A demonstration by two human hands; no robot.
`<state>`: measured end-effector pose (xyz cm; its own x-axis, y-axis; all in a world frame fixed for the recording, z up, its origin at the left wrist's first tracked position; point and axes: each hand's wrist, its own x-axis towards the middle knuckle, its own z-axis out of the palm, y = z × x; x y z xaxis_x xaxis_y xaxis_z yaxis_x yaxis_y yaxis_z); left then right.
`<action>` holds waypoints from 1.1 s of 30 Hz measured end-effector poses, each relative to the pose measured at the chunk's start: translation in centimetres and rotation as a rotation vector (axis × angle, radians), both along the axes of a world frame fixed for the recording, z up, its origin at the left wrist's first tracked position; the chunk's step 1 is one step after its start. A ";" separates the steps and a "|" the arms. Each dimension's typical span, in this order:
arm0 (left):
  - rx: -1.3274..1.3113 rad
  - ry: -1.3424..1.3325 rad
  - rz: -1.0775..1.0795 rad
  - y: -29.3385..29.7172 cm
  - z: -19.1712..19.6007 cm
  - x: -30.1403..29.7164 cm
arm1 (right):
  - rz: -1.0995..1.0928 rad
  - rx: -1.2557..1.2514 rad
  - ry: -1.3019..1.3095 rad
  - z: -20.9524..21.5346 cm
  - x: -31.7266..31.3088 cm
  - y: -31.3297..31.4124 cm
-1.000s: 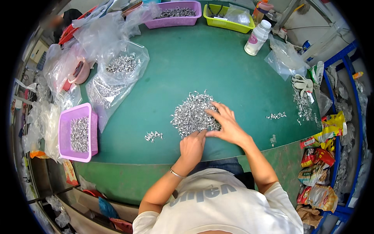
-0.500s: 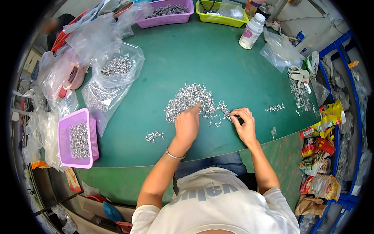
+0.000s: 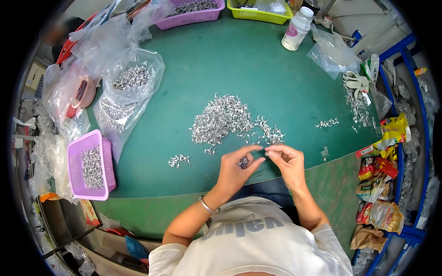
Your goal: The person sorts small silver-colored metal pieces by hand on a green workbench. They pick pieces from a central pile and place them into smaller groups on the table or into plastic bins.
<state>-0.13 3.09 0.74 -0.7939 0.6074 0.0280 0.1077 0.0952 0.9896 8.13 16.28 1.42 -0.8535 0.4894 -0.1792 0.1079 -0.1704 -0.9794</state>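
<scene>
A pile of small curved silver metal pieces (image 3: 221, 120) lies on the green table, with a looser cluster of the same pieces (image 3: 272, 133) at its right. Just in front of the pile, close to the table's near edge, my two hands meet at the fingertips. My left hand (image 3: 234, 171) is curled, with several metal pieces (image 3: 243, 162) showing between its fingers and palm. Between the thumb and forefinger of my right hand (image 3: 289, 166) is pinched a small metal piece (image 3: 267, 154), its shape mostly covered by the fingertips.
Small groups of pieces lie left (image 3: 179, 160) and right (image 3: 327, 123). A purple basket (image 3: 110, 168) and clear bags of pieces (image 3: 133, 94) stand left. Purple (image 3: 191, 17) and yellow-green (image 3: 258, 14) baskets and a white bottle (image 3: 296, 30) are at the back; a glove (image 3: 357, 83) lies right.
My left hand has left the pile, moving right and nearer to me. My right hand has drawn back from the loose cluster, and the fingertips now meet. A few pieces show below the pile.
</scene>
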 end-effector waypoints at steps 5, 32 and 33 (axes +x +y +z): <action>0.042 0.043 -0.005 -0.2 0.4 0.4 | 0.054 -0.024 0.014 0.0 0.5 -0.3; 0.560 -1.278 -0.142 -0.2 -0.7 1.3 | -0.120 0.997 -0.075 -1.8 0.0 6.1; 0.565 -1.260 -0.157 -0.1 -0.8 1.4 | -0.102 1.065 -0.079 -2.3 -0.3 6.5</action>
